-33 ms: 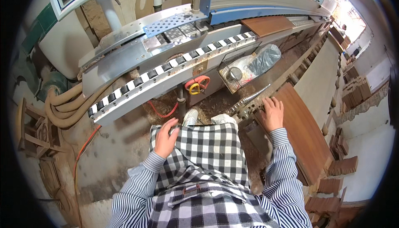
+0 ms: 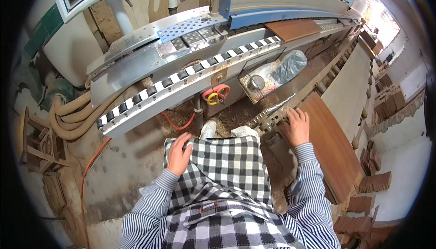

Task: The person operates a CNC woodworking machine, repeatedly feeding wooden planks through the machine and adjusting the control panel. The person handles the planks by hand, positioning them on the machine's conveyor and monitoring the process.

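My left hand (image 2: 179, 154) hovers at or rests on the black-and-white checked apron (image 2: 231, 158) over my lap. Its fingers are loosely stretched and nothing shows in them. To the right, my right hand (image 2: 299, 126) lies with fingers apart at the left edge of a brown wood-grain board (image 2: 330, 146), which tops a stack. The hand touches the board's edge without gripping it, as far as I can see. Another brown board (image 2: 294, 29) lies on the long machine, beneath its blue rail (image 2: 281, 16).
A strip of black and white rollers (image 2: 190, 70) runs along the machine's near side. Below it hang red and yellow loops (image 2: 213, 95), beside a wire basket (image 2: 256, 87). Thick hoses (image 2: 70, 119) and a wooden stool (image 2: 38, 146) stand left. Brown board stacks (image 2: 389, 101) line the right wall.
My left hand has shifted slightly down and to the left over the apron. The right hand and the boards stay in place.
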`<state>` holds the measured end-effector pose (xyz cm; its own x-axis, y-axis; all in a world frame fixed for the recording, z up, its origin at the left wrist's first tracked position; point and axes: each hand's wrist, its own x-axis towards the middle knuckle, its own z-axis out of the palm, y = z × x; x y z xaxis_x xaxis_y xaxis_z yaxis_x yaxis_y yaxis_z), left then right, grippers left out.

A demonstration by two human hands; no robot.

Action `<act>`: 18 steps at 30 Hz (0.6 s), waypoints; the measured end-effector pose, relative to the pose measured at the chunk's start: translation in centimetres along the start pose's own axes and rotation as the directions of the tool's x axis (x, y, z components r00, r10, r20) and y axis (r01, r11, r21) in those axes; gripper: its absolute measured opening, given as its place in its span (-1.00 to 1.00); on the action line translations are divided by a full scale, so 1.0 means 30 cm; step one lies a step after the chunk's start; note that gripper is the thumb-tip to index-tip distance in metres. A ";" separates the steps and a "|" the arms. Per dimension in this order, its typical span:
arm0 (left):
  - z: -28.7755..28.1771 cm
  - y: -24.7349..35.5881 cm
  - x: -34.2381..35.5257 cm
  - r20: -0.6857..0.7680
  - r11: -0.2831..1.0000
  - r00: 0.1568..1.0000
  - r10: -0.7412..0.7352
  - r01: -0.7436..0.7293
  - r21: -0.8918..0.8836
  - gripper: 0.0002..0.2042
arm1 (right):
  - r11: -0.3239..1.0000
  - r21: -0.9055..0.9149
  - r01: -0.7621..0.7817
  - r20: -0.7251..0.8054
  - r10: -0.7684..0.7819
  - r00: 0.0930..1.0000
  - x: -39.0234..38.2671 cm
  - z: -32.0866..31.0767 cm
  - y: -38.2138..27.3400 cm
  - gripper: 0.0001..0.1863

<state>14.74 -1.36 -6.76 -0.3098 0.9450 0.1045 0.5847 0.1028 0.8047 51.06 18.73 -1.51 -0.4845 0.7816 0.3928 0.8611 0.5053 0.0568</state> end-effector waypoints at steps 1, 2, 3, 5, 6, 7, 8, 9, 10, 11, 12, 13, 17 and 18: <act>-0.002 -0.033 -0.038 -0.032 0.995 0.999 0.019 -0.016 0.098 -0.64 | 1.000 0.018 0.019 0.001 -0.019 1.000 -0.028 0.010 0.014 -0.53; 0.020 -0.105 -0.078 -0.042 0.992 0.999 0.012 -0.007 0.123 -0.65 | 0.999 0.029 0.044 0.005 -0.045 0.999 -0.058 0.023 0.028 -0.55; 0.042 -0.164 -0.122 -0.035 0.977 0.997 0.071 -0.063 0.206 -0.67 | 0.998 0.020 0.059 -0.015 -0.059 0.998 -0.081 0.017 0.014 -0.56; 0.064 -0.185 -0.158 -0.018 0.949 0.995 0.101 -0.090 0.303 -0.69 | 0.997 0.014 0.081 -0.059 -0.080 0.995 -0.142 0.004 -0.027 -0.56; 0.065 -0.165 -0.163 -0.023 0.947 0.997 0.080 -0.068 0.315 -0.69 | 0.996 0.011 0.094 -0.093 -0.092 0.991 -0.177 -0.013 -0.055 -0.56; 0.065 -0.153 -0.165 -0.027 0.944 0.998 0.059 -0.047 0.327 -0.70 | 0.995 -0.004 0.105 -0.087 -0.104 0.991 -0.214 -0.031 -0.081 -0.56; 0.066 -0.150 -0.166 -0.027 0.945 0.998 0.055 -0.044 0.325 -0.70 | 0.994 0.018 0.112 -0.089 -0.110 0.990 -0.250 -0.057 -0.108 -0.58; 0.068 -0.150 -0.159 -0.024 0.943 0.998 0.058 -0.047 0.330 -0.70 | 0.992 0.069 0.106 -0.090 -0.100 0.991 -0.290 -0.087 -0.136 -0.60; 0.069 -0.151 -0.153 -0.019 0.942 0.998 0.060 -0.050 0.331 -0.70 | 0.979 0.153 0.131 -0.119 -0.113 0.986 -0.331 -0.127 -0.168 -0.59; 0.074 -0.161 -0.150 -0.011 0.942 0.997 0.071 -0.064 0.330 -0.70 | 0.964 0.216 0.154 -0.137 -0.127 0.982 -0.377 -0.170 -0.206 -0.59; 0.071 -0.158 -0.152 -0.010 0.941 0.997 0.072 -0.064 0.334 -0.70 | 0.942 0.304 0.142 -0.138 -0.104 0.985 -0.418 -0.212 -0.236 -0.67; 0.070 -0.156 -0.155 -0.009 0.940 0.997 0.072 -0.065 0.334 -0.70 | 0.904 0.428 0.010 -0.125 0.048 0.991 -0.470 -0.226 -0.253 -0.76; 0.065 -0.158 -0.162 -0.016 0.940 0.997 0.072 -0.063 0.336 -0.71 | -0.479 0.802 -0.357 0.598 0.644 0.478 -0.675 -0.131 -0.042 -0.53; 0.065 -0.163 -0.167 -0.023 0.941 0.997 0.071 -0.060 0.334 -0.71 | -0.628 0.771 -0.107 0.610 0.679 0.407 -0.690 -0.137 0.011 -0.58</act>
<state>14.89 -5.98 -12.35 -0.2845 0.9426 0.1750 0.8189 0.1440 0.5555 62.00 1.21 -5.84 0.2937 0.8849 -0.3614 -0.6078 -0.1190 -0.7851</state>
